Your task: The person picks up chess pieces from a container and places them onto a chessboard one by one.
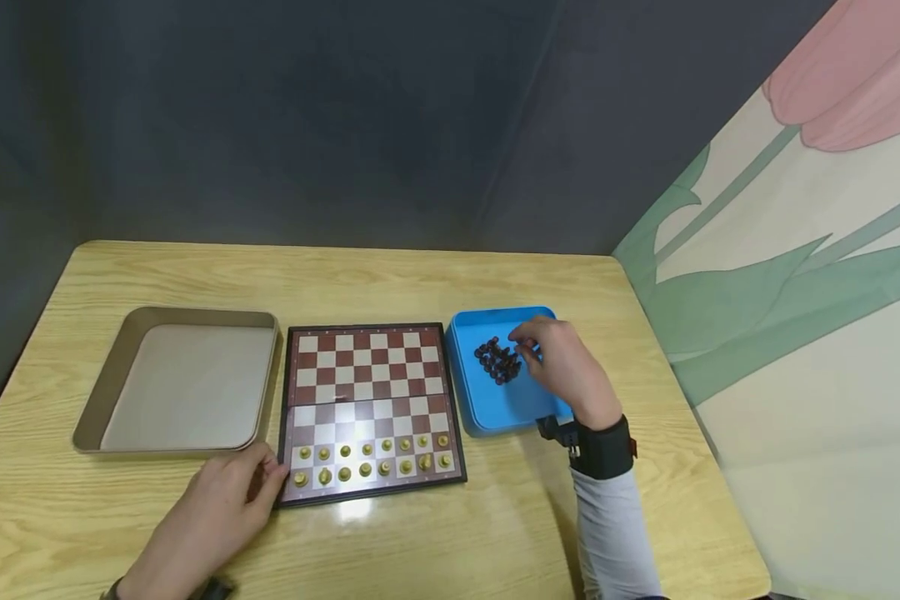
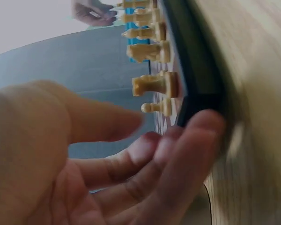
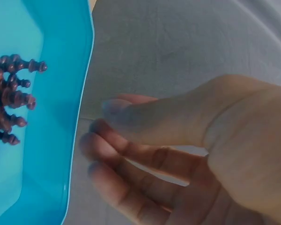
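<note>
A chessboard (image 1: 369,402) with red-brown and white squares and a dark frame lies flat on the table. Two rows of yellowish chess pieces (image 1: 364,469) stand upright along its near side. At the board's near left corner is my left hand (image 1: 221,496), its fingertips (image 2: 203,125) against the dark edge and its thumb apart from them. My right hand (image 1: 558,358) hovers over a blue tray (image 1: 521,412), where dark brown chess pieces (image 1: 497,360) lie in a heap. In the right wrist view, its thumb and loosely bent fingers (image 3: 131,173) show nothing between them.
Left of the board sits a shallow beige tray (image 1: 187,392) with a raised rim. The wooden table (image 1: 360,279) ends at a dark cloth backdrop (image 1: 307,125). On the right hangs a flower-patterned cloth (image 1: 787,292).
</note>
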`<state>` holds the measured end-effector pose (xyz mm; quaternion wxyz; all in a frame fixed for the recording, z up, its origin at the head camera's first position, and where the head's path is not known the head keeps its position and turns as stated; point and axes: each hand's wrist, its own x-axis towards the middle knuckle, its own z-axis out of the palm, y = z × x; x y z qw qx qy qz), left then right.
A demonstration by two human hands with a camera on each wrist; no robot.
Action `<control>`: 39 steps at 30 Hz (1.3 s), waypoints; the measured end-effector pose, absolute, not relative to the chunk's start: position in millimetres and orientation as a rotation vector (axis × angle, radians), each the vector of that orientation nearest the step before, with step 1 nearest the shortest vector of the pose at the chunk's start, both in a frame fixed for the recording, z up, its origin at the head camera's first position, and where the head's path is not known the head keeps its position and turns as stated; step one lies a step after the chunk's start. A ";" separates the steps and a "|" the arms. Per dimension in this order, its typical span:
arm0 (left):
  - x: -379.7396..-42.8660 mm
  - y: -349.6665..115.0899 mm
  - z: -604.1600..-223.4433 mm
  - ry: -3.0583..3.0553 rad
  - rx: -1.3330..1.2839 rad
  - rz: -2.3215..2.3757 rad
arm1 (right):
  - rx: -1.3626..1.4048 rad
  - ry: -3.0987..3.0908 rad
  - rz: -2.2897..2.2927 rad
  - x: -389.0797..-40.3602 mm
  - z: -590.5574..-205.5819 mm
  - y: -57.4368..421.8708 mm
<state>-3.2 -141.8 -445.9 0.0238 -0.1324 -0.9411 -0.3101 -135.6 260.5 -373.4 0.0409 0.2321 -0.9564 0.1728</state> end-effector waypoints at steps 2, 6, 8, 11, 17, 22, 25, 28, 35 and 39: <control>-2.2 -143.5 -446.4 -2.950 -0.399 -0.961 | 0.711 -2.974 0.490 -136.3 -375.5 260.7; -1.7 -147.3 -448.7 -3.027 -0.400 -1.051 | 0.661 -3.068 0.400 -135.2 -380.4 260.7; -2.5 -150.0 -451.8 -3.059 -0.427 -1.185 | 0.624 -3.114 0.353 -133.6 -382.9 260.7; -4.7 -156.6 -457.0 -3.086 -0.452 -1.542 | 0.595 -3.170 0.299 -132.1 -388.3 260.1; -10.1 -168.9 -467.1 -2.970 -0.503 -2.181 | 0.557 -3.226 0.223 -132.3 -401.0 256.8; -14.0 -171.0 -471.4 -2.915 -0.550 -2.330 | 0.530 -3.256 0.170 -133.0 -405.2 254.6; -15.1 -170.1 -471.8 -2.912 -0.545 -2.358 | 0.506 -3.265 0.147 -132.7 -406.6 254.3; -14.8 -169.8 -471.7 -2.907 -0.527 -2.387 | 0.488 -3.253 0.119 -132.0 -407.9 253.7; -14.1 -169.6 -470.6 -2.897 -0.503 -2.418 | 0.467 -3.209 0.074 -131.9 -412.7 251.6; -14.4 -169.5 -471.0 -2.895 -0.486 -2.416 | 0.454 -3.199 0.060 -132.5 -413.4 250.8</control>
